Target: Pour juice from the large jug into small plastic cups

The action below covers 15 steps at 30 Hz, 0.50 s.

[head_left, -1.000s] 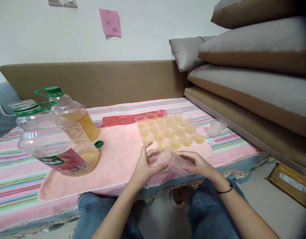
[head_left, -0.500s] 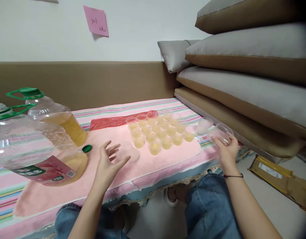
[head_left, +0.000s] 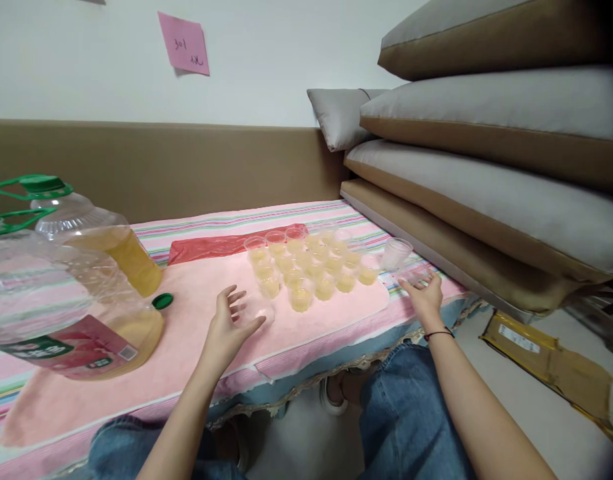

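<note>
My left hand hovers over the pink towel with its fingers spread and curved. Just past its fingertips is a clear plastic cup that looks to contain nothing; whether they touch is hard to see. My right hand has its thumb and fingers around another clear plastic cup, low over the striped cloth at the right. Beside that one stands an upright clear cup. Several cups of pale yellow drink stand close together in rows between my hands.
At the left stand two large bottles, the near one with a pink label, the far one capped green. A loose green cap lies beside them. A red plastic bag lies behind the towel. Stacked cushions rise at the right.
My right hand has come down and to the left with its cup, closer to the upright cup. My left hand has moved slightly right, toward the cup beside it. The view has shifted a little.
</note>
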Motion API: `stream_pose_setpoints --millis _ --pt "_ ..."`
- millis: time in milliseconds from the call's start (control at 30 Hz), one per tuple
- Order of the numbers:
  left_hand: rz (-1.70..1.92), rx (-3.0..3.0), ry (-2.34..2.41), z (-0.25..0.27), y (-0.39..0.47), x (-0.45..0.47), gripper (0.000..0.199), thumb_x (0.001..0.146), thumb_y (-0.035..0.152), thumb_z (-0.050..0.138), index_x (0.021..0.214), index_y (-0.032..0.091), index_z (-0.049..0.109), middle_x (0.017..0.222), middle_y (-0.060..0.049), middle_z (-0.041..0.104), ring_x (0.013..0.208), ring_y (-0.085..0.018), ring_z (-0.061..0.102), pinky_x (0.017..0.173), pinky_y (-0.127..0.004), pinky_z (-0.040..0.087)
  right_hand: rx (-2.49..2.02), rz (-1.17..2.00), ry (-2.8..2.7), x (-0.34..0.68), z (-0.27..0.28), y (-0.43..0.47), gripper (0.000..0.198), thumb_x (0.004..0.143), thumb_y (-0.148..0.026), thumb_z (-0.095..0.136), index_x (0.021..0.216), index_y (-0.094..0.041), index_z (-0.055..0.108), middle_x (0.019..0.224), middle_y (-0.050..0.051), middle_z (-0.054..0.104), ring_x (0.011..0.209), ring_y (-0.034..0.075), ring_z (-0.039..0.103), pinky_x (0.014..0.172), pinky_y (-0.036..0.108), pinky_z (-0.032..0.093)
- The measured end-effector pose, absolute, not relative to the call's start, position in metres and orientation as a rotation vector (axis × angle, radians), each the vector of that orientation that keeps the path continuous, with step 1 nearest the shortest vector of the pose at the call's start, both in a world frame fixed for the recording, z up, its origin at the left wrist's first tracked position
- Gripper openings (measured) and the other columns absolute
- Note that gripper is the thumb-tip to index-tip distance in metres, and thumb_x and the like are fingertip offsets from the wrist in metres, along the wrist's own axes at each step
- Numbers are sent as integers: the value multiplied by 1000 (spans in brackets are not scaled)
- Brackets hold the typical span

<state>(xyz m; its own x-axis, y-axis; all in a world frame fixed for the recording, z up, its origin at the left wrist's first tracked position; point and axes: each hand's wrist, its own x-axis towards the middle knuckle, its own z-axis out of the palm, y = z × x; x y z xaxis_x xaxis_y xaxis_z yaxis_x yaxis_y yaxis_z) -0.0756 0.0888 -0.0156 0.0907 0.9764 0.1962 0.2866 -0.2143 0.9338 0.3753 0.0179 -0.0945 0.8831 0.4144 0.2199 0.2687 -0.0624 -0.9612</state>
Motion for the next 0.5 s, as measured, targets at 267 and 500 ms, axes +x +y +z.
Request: stream_pose_setpoints --millis 267,500 --pt "1139 1612 1297 -13 83 -73 91 55 45 83 130 23 38 141 -17 51 105 -27 62 90 -48 50 -1726 149 -574 371 -94 16 106 42 -50 82 134 -13 43 124 16 59 111 32 59 101 45 47" --pt "1100 1604 1294 -19 76 -72 93 56 39 82 133 22 33 139 -17 50 97 -23 61 87 -45 52 -1725 68 -605 371 -89 7 118 40 -51 89 138 -13 36 144 26 40 128 40 48 107 47 41"
